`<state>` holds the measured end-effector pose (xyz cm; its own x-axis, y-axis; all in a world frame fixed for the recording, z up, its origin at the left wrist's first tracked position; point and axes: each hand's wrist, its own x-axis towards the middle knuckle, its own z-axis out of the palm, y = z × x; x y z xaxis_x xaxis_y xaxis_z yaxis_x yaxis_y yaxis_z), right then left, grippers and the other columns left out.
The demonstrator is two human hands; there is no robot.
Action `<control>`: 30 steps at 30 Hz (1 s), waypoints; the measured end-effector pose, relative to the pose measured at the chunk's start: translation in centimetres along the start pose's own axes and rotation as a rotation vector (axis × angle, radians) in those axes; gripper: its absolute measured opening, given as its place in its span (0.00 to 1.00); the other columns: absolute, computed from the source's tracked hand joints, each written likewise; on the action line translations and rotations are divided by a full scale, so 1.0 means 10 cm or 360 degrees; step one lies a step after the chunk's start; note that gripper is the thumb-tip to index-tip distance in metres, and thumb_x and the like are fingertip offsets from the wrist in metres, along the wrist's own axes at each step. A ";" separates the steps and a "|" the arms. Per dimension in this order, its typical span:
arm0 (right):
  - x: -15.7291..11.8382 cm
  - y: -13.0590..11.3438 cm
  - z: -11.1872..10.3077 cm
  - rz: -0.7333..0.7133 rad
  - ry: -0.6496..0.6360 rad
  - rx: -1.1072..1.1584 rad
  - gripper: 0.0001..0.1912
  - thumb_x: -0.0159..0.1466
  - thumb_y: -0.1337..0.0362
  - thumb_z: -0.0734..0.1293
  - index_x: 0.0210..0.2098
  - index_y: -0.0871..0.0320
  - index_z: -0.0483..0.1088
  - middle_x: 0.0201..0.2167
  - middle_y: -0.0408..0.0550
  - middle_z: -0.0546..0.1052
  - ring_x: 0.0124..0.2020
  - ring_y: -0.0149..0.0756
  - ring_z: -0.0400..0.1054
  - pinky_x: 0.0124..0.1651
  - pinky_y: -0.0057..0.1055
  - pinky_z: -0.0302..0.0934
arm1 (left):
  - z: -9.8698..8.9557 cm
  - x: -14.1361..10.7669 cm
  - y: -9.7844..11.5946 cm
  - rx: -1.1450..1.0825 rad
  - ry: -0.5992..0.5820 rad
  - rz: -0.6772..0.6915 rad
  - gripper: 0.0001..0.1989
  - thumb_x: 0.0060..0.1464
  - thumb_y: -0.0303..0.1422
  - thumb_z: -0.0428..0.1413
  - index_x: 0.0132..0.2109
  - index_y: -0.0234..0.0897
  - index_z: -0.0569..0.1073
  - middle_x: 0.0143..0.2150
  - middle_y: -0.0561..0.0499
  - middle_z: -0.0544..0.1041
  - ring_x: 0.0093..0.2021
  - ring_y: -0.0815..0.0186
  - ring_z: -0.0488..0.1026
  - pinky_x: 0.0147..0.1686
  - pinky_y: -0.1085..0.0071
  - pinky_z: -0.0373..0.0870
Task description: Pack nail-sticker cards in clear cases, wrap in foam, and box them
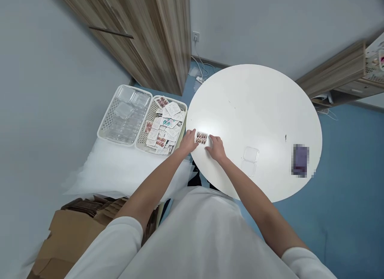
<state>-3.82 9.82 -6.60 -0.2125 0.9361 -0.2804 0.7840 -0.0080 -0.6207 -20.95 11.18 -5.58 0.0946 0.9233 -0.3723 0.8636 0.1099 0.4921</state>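
A small white card (pixel 201 138) with two rows of glossy brown nail-like pieces lies near the left edge of the round white table (pixel 255 107). My left hand (pixel 189 141) grips its left side, thumb and finger at the edge. At its right side, my right hand (pixel 216 148) has its thumb and finger on the card's corners. To the right on the table, a clear plastic case (pixel 251 155) lies unfolded. Left of the table, a white basket (pixel 139 138) holds many printed cards, some with coloured nail-like pieces.
Another white basket (pixel 101 123) at the far left holds clear plastic cases. A blurred purple object (pixel 300 160) lies at the table's right. Flattened cardboard (pixel 67 235) is at the lower left, below white wrapping material (pixel 120 167). A wooden cabinet (pixel 144 35) stands behind the baskets.
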 end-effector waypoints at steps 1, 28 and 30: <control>0.06 -0.02 0.03 0.0017 0.0011 -0.0017 0.31 0.54 0.63 0.64 0.56 0.55 0.53 0.48 0.53 0.61 0.51 0.45 0.55 0.50 0.41 0.57 | -0.01 0.03 0.00 0.0017 -0.0030 0.0002 0.34 0.44 0.31 0.56 0.58 0.34 0.53 0.51 0.41 0.61 0.47 0.57 0.65 0.40 0.68 0.65; -0.58 0.35 -0.25 -0.0047 0.0137 0.0313 0.32 0.56 0.65 0.61 0.59 0.54 0.47 0.44 0.51 0.64 0.42 0.38 0.62 0.46 0.39 0.59 | 0.28 -0.32 0.34 -0.0203 -0.0141 0.0527 0.34 0.47 0.30 0.54 0.61 0.41 0.51 0.43 0.49 0.63 0.36 0.66 0.66 0.39 0.68 0.66; -0.82 0.53 -0.38 -0.0056 0.0095 0.0339 0.34 0.56 0.65 0.62 0.59 0.52 0.46 0.45 0.50 0.63 0.43 0.38 0.62 0.47 0.39 0.60 | 0.40 -0.42 0.53 -0.0228 -0.0174 0.0603 0.34 0.47 0.31 0.54 0.60 0.40 0.52 0.42 0.49 0.64 0.35 0.66 0.65 0.38 0.68 0.66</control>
<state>4.35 3.45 -4.81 -0.1978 0.9562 -0.2157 0.6345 -0.0428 -0.7717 -14.84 6.44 -4.57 0.4511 0.8645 -0.2216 0.6805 -0.1726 0.7121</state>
